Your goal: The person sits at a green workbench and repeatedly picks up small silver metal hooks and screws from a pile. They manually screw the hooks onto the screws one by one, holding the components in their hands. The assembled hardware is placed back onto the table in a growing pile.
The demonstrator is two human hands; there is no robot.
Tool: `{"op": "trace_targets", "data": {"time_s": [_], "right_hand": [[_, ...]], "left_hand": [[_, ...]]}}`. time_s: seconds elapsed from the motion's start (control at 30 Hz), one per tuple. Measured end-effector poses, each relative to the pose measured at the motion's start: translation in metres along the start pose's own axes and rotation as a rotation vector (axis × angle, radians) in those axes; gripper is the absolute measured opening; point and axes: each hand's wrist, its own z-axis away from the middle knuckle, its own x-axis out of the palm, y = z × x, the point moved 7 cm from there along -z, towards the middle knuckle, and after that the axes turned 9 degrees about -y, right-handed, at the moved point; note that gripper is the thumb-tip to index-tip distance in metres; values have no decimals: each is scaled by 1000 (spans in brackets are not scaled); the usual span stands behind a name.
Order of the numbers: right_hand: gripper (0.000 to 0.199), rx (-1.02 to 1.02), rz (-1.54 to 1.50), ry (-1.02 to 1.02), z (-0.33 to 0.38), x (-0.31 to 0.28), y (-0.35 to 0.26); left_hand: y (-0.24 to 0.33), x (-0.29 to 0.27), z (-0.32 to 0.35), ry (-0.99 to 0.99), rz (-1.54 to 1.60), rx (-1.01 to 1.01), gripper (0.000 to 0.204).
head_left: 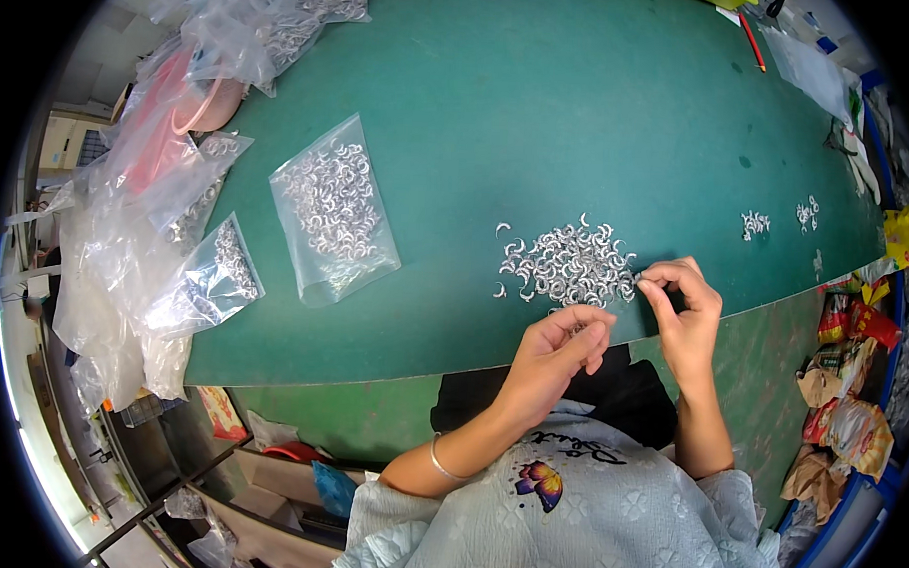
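Observation:
A loose pile of small silver, crescent-shaped metal pieces [570, 263] lies on the green tabletop in front of me. At the pile's right edge, my right hand [686, 300] is closed in a pinch, thumb against forefinger, on what looks like one crescent piece. Just below the pile my left hand [562, 350] is curled with its fingers closed. A hint of silver shows inside its grip, but the fingers hide most of it. Left of the pile lies a clear plastic bag [335, 210] full of the same kind of crescents.
Two small clusters of metal pieces [755, 224] sit toward the right edge of the green table [541, 107]. More clear bags [224, 276] and a pink basket [215, 107] crowd the left side. A red pencil [751, 42] lies far right. Crumpled packaging [850, 438] stands beyond the right edge.

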Motion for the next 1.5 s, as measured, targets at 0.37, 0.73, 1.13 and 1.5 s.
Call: {"op": "trace_targets", "data": {"time_s": [0.37, 0.73, 1.13, 1.5], "right_hand": [[17, -9, -164, -150, 12, 12, -36], [17, 13, -297, -155, 15, 12, -34], [33, -73, 377, -118, 3, 13, -29], [14, -179, 231, -53, 3, 24, -20]], "left_hand": [[21, 8, 2, 100, -385, 219, 14], [6, -2, 3, 30, -123, 33, 12], [18, 5, 7, 44, -222, 134, 13], [35, 16, 16, 24, -409, 384, 14]]}}
